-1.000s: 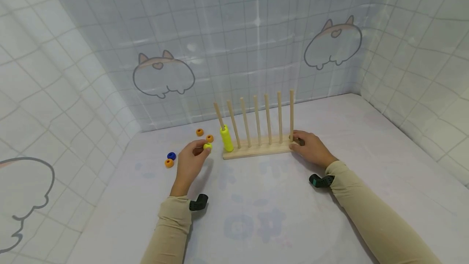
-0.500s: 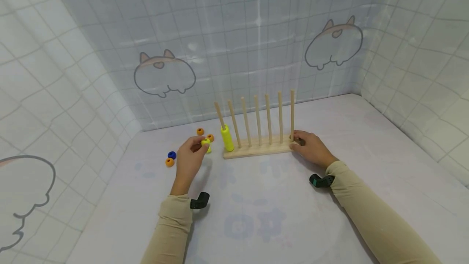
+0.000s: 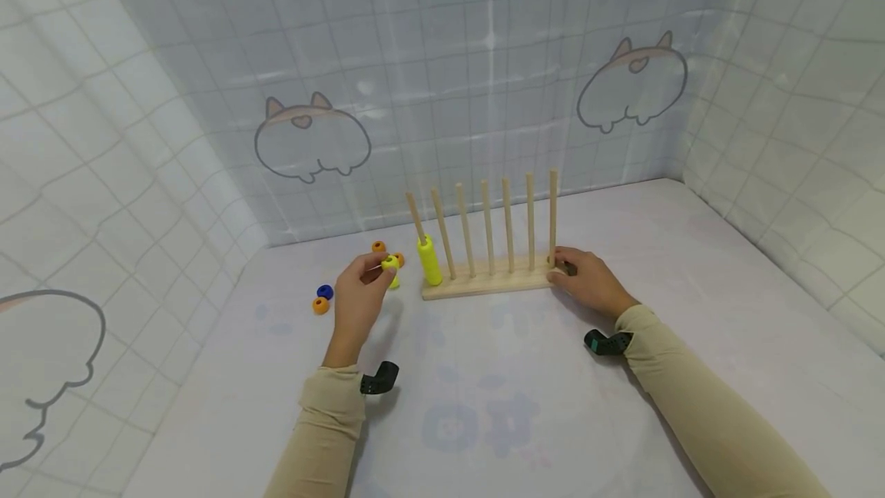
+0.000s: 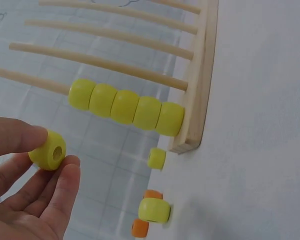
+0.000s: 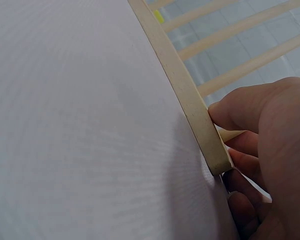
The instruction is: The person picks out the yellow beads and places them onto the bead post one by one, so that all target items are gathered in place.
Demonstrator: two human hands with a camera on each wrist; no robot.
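My left hand (image 3: 358,300) pinches a yellow bead (image 4: 49,151) between thumb and fingers, raised a little above the table; the bead's hole shows. To its right stands a wooden peg rack (image 3: 496,283) with several upright pegs. A stack of several yellow beads (image 4: 125,107) fills the lower part of the leftmost peg; the other pegs are bare. My right hand (image 3: 589,281) grips the right end of the rack's base (image 5: 202,127), thumb along the front and fingers behind. Loose yellow beads (image 4: 154,210) lie on the table below my left hand.
Orange beads (image 3: 378,247) lie behind my left hand. Another orange bead (image 3: 321,305) and a blue bead (image 3: 325,293) sit to its left. A white patterned cloth (image 3: 484,375) covers the table, and tiled-print walls (image 3: 442,60) enclose the back and sides.
My left hand has risen slightly with the yellow bead and tilted it hole-up, uncovering another yellow bead below. The right hand has stayed on the rack's end.
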